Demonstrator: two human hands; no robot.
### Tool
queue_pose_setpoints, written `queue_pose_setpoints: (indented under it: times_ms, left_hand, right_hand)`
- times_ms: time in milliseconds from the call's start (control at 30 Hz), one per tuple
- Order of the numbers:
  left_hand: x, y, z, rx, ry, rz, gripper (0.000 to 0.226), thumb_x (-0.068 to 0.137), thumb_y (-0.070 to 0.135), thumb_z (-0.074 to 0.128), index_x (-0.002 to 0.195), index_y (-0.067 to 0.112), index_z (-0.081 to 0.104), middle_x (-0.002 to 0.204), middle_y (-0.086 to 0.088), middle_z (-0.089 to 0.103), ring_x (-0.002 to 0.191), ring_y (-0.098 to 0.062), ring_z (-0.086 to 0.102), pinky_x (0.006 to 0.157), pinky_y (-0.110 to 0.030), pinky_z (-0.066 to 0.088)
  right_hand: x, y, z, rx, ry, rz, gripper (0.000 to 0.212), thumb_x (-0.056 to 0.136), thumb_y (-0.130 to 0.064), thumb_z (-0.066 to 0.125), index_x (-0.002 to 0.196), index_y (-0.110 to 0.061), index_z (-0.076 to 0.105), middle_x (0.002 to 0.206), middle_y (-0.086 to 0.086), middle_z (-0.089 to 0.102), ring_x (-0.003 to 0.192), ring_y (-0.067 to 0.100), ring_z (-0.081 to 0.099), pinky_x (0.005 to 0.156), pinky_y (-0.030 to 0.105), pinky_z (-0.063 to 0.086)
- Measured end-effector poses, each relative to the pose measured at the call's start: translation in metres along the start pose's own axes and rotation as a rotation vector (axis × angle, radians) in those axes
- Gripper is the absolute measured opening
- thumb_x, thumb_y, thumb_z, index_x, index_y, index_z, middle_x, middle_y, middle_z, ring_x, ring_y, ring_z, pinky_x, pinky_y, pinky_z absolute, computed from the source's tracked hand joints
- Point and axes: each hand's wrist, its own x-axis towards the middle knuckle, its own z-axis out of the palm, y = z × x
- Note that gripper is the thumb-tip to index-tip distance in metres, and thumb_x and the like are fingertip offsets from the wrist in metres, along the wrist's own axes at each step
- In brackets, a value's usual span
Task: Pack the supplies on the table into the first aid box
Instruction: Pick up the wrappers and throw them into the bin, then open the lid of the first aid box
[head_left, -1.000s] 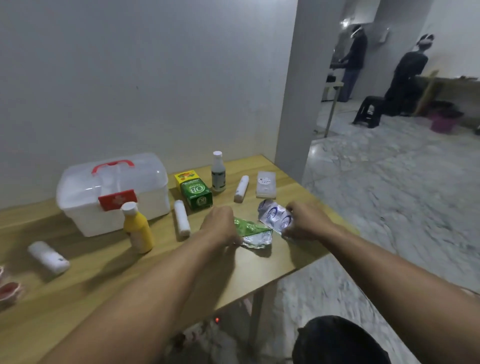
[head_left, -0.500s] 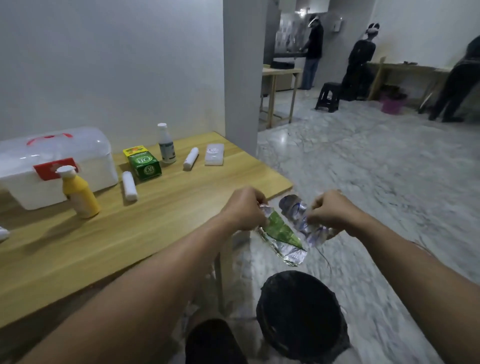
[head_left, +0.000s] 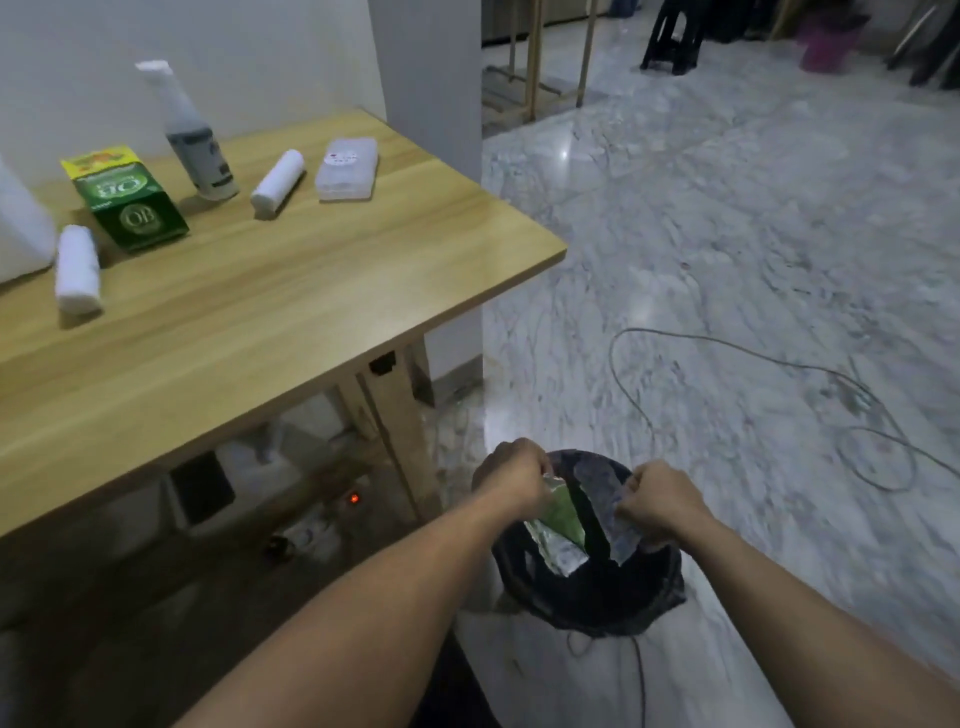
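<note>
Over a black bin (head_left: 589, 587) on the floor, my left hand (head_left: 511, 480) grips a green and silver foil wrapper (head_left: 558, 535), and my right hand (head_left: 654, 501) grips a silvery blister pack (head_left: 605, 506). On the wooden table (head_left: 249, 322) lie two white bandage rolls (head_left: 78, 270) (head_left: 278, 183), a green box (head_left: 130, 200), a dark bottle with a white cap (head_left: 195, 140) and a small clear plastic case (head_left: 347, 167). Only a corner of the white first aid box (head_left: 18, 228) shows at the left edge.
A grey cable (head_left: 779, 395) loops across the marble floor to the right. A white pillar (head_left: 431, 104) stands behind the table's far corner. Under the table a small red light (head_left: 355, 499) glows. A black stool (head_left: 675, 36) and a pink bucket (head_left: 826, 44) stand far back.
Both hands lifted the wrapper and the blister pack off the table and carried them right and down, over the black bin. My view turned down toward the floor.
</note>
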Motion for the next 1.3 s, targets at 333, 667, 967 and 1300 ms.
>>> queue_pose_setpoints:
  times_ms: [333, 667, 967, 1300]
  left_hand:
    - [0.032, 0.002, 0.016, 0.075, -0.03, -0.044, 0.035, 0.08, 0.018, 0.068, 0.115, 0.02, 0.061, 0.112, -0.003, 0.065, 0.098, -0.026, 0.062, 0.081, -0.035, 0.053]
    - [0.001, 0.04, -0.096, 0.156, -0.128, 0.138, 0.041, 0.076, 0.032, 0.077, 0.109, 0.01, 0.064, 0.111, -0.008, 0.066, 0.099, -0.026, 0.062, 0.089, -0.038, 0.053]
    - [-0.095, 0.056, -0.236, 0.029, -0.138, 0.212, 0.05, 0.077, 0.03, 0.079, 0.119, 0.007, 0.065, 0.11, -0.007, 0.071, 0.089, -0.014, 0.069, 0.081, -0.03, 0.059]
    - [-0.191, -0.049, -0.383, 0.089, 0.313, 0.097, 0.044, 0.074, 0.032, 0.08, 0.109, 0.007, 0.069, 0.109, -0.011, 0.072, 0.09, -0.022, 0.068, 0.084, -0.036, 0.055]
  right_hand:
    - [0.022, 0.014, 0.012, -0.107, 0.011, 0.006, 0.021, 0.076, -0.026, 0.069, 0.094, -0.018, 0.063, 0.099, 0.009, 0.067, 0.085, 0.027, 0.062, 0.071, 0.034, 0.053]
    - [-0.003, -0.077, -0.078, -0.035, 0.009, -0.238, 0.027, 0.075, -0.023, 0.076, 0.098, -0.013, 0.067, 0.09, 0.011, 0.072, 0.078, 0.025, 0.071, 0.071, 0.043, 0.061]
    - [-0.093, -0.216, -0.156, -0.205, -0.059, -0.542, 0.031, 0.081, -0.01, 0.075, 0.11, -0.011, 0.064, 0.094, 0.011, 0.073, 0.082, 0.02, 0.07, 0.07, 0.035, 0.061]
    - [-0.175, -0.386, -0.109, -0.231, -0.026, -0.904, 0.026, 0.078, -0.015, 0.077, 0.101, -0.011, 0.068, 0.089, 0.008, 0.074, 0.067, 0.017, 0.067, 0.067, 0.04, 0.062]
